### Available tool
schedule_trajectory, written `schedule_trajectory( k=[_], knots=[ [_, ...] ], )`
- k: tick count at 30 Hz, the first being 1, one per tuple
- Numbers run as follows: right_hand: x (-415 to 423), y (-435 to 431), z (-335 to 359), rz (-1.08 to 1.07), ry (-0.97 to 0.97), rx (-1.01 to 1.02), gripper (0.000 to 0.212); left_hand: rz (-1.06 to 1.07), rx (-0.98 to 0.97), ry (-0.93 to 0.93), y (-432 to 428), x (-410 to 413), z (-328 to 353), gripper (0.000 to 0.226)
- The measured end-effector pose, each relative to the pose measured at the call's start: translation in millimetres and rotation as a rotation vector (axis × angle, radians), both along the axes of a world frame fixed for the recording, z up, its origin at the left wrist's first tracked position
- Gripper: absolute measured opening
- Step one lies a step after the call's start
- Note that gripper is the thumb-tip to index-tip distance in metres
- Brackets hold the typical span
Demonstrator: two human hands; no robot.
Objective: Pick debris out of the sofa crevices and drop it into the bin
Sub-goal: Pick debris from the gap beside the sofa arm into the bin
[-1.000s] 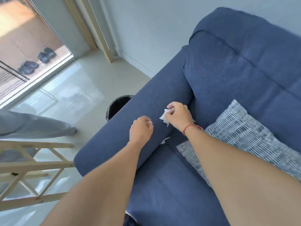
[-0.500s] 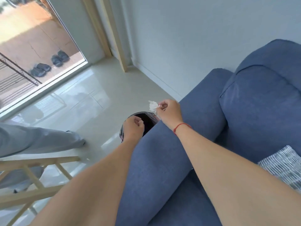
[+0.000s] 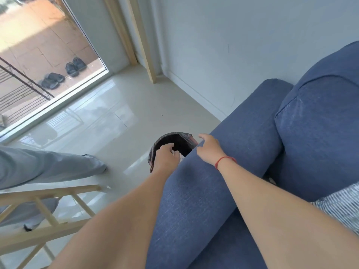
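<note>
A bin lined with a black bag stands on the floor against the blue sofa's armrest. My left hand hangs over the bin's mouth with its fingers loosely spread. A small white scrap shows just beside them, inside the bin. My right hand, with a red string at the wrist, hovers over the armrest's edge beside the bin, fingers straight and holding nothing. The sofa's crevices are mostly out of sight.
A striped cushion lies on the seat at the right. A light wooden rack stands at lower left, with another person's grey trouser leg behind it. Pale tiled floor runs to a glass door.
Both hands travelled from the sofa crevice to the bin. My right hand let go of the white tissue piece it pinched. My left fist has loosened over the bin.
</note>
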State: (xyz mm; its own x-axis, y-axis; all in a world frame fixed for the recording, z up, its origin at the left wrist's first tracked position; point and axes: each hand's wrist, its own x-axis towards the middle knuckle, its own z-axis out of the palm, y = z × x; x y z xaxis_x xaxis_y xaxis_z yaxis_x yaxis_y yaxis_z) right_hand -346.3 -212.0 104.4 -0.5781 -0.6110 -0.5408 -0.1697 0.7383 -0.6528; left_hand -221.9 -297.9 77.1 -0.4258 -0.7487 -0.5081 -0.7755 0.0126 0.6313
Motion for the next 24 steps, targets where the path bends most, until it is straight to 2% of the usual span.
schedule_trajectory(
  k=[5,11,15,17,19,21,22,24],
  knots=[
    [-18.2,52.4,31.0,0.016,0.074,0.047,0.061,-0.15,-0.029,0.033,45.9,-27.6,25.2,0.049],
    [-43.2,152.4,40.5,-0.163,0.089,0.102,0.061,-0.365,-0.015,0.065,133.1,-63.7,40.1,0.047],
    [-46.0,212.8,23.8,-0.257,0.069,0.163,0.057,-0.514,0.017,0.069,186.6,-71.7,32.2,0.03],
    [-42.7,233.2,9.9,-0.282,0.063,0.195,0.052,-0.582,0.065,0.029,208.5,-69.5,18.8,0.02],
    [-37.3,246.3,-7.2,-0.288,0.041,0.208,0.048,-0.617,0.119,-0.039,225.5,-63.9,-0.1,0.027],
    [-31.4,254.2,-28.7,-0.291,-0.002,0.2,0.047,-0.652,0.219,-0.16,239.2,-55.5,-23.4,0.019],
    [-28.9,256.6,-39.9,-0.299,-0.023,0.198,0.046,-0.671,0.258,-0.215,243.9,-52.1,-37.1,0.022],
    [-25.0,258.8,-64.7,-0.307,-0.054,0.204,0.047,-0.686,0.307,-0.313,250.2,-44.5,-65.9,0.043]
  ],
)
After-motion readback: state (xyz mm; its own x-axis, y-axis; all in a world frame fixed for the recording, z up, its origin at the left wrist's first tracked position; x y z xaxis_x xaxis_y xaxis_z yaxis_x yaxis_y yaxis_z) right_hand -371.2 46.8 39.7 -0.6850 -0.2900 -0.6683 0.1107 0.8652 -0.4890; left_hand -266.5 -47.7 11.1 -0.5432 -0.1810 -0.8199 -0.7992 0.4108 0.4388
